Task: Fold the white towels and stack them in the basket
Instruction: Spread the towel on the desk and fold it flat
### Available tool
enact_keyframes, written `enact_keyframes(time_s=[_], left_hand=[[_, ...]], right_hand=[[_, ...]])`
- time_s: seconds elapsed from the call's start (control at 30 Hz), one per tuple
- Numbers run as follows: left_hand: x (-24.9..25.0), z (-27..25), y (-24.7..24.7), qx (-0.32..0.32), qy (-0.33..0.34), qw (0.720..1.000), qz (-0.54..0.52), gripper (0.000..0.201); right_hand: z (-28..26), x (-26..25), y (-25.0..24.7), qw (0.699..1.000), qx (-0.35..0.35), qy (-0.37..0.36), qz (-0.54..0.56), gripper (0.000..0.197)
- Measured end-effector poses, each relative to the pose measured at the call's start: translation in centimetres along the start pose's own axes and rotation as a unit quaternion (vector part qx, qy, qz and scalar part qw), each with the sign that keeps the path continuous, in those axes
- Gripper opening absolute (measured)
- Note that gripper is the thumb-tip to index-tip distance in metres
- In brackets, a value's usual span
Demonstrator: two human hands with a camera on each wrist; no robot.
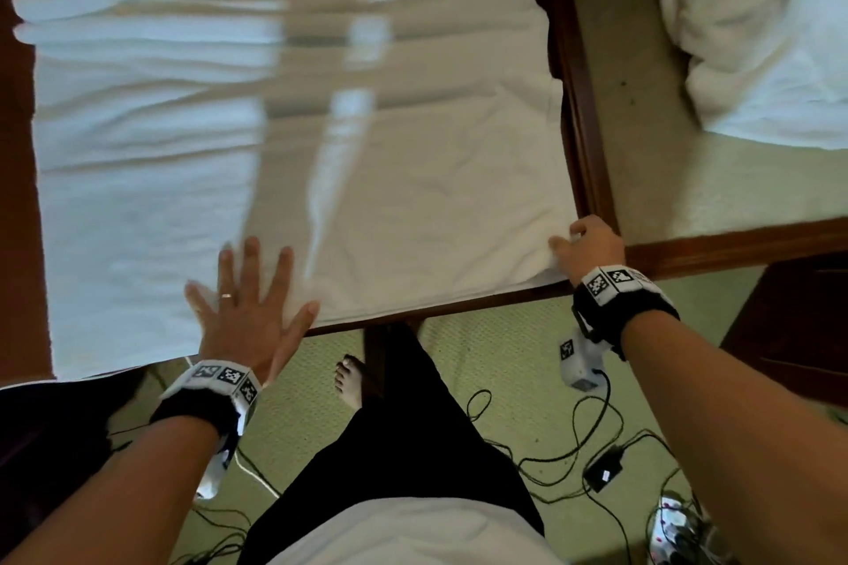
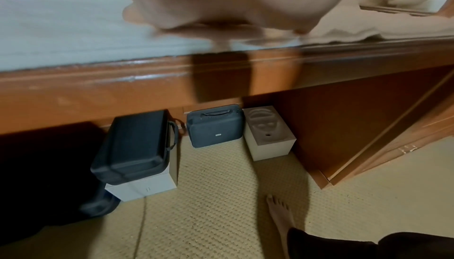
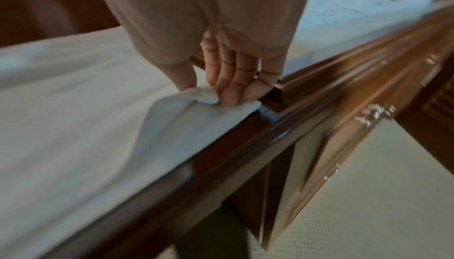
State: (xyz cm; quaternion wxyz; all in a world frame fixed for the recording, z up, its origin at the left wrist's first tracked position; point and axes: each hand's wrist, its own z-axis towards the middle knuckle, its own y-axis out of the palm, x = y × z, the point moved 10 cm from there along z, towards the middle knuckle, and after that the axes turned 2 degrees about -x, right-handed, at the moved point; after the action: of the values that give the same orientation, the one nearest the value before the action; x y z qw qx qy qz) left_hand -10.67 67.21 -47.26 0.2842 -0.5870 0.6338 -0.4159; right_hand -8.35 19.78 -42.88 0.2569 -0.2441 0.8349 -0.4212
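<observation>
Motion blur smears the large white terry towel (image 1: 293, 142) spread across the dark wooden bench (image 1: 716, 250). Left hand (image 1: 250, 312) lies flat, fingers splayed; right hand (image 1: 589, 245) pinches its near corner.

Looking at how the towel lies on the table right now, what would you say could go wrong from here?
1. The right hand pinches only the near corner of the spread towel; it may slip out mid-fold.
2. The towel's far left part is still rumpled, so the fold may come out uneven unless the flat left hand smooths it.
3. Cables lie on the floor near the bare foot: a trip risk.
</observation>
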Motion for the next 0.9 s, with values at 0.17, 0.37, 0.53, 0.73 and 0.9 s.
enact_keyframes(time_s=[0.17, 0.37, 0.53, 0.73, 0.9], left_hand=[[-0.4, -0.2, 0.2, 0.015, -0.003, 1.000, -0.004, 0.086], [0.6, -0.8, 0.3, 0.031, 0.030, 0.999, 0.014, 0.103], [-0.2, -1.0, 0.8, 0.010, 0.033, 0.998, 0.057, 0.115], [0.5, -2.0, 0.0, 0.051, 0.072, 0.991, 0.097, 0.133], [0.4, -3.9, 0.0, 0.071, 0.085, 0.990, 0.092, 0.118]], right_hand=[[0.2, 0.5, -2.4, 0.996, 0.034, -0.018, 0.078, 0.014], [-1.1, 4.3, -1.5, 0.999, 0.042, 0.012, -0.001, 0.011], [-2.3, 1.4, -2.6, 0.985, 0.129, -0.100, -0.055, 0.023], [-9.5, -6.7, 6.5, 0.874, 0.014, -0.425, -0.235, 0.094], [-10.3, -6.3, 11.1, 0.829, -0.009, -0.439, -0.345, 0.112]])
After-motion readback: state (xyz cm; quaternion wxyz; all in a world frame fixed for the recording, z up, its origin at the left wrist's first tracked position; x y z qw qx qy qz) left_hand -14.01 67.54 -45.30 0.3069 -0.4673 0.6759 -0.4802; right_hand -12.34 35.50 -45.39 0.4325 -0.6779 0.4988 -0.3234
